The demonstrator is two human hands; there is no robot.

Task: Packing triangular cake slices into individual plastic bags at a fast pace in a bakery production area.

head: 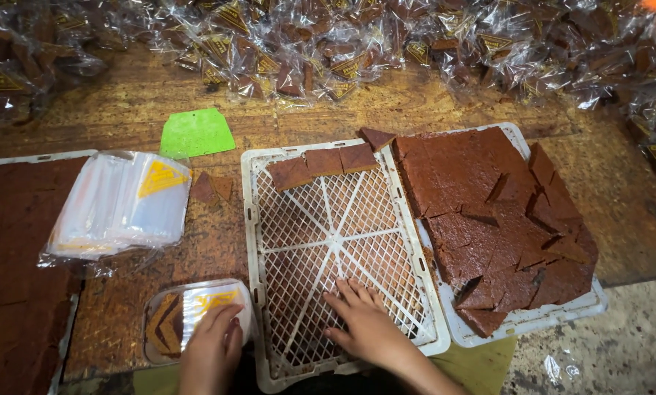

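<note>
My left hand (212, 350) rests on top of a clear plastic pack (174, 322) holding brown cake pieces, at the table's near edge. My right hand (363, 322) lies flat, fingers spread, on the mesh of a white lattice tray (335, 241). Three brown cake pieces (322, 164) sit at the far end of that tray. To the right, a second white tray (533, 318) carries a large slab of cut brown cake (489, 219).
A stack of empty clear bags (123, 205) lies left of the lattice tray, with a green scraper (196, 133) behind it. Several wrapped cake packs (328, 44) pile along the far side. Another brown slab (13, 271) fills the left edge.
</note>
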